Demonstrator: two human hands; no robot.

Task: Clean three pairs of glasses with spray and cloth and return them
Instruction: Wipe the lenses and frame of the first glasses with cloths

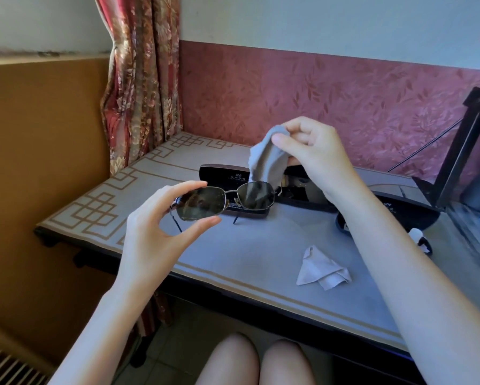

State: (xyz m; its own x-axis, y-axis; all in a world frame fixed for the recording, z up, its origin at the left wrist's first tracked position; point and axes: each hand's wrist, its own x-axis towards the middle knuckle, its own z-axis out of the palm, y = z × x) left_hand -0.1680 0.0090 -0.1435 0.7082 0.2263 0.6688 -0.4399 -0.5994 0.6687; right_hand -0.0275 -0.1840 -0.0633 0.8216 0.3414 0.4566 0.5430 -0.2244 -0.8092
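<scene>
My left hand [161, 226] pinches a pair of dark-lensed, thin metal-framed sunglasses [227, 200] by the left lens rim, holding them above the table. My right hand [313, 151] grips a grey cleaning cloth [266, 159] that hangs just above the right lens. A second, lighter cloth [323, 269] lies crumpled on the table. A small spray bottle with a white cap [420, 238] lies at the right, partly hidden by my right forearm.
An open black glasses case [222, 173] lies behind the sunglasses. Another black case [394, 215] sits to the right. The table [122, 195] carries a grey mat with gold fretwork. A dark wooden stand [466, 151] rises at the right; a curtain [141, 79] hangs at the back left.
</scene>
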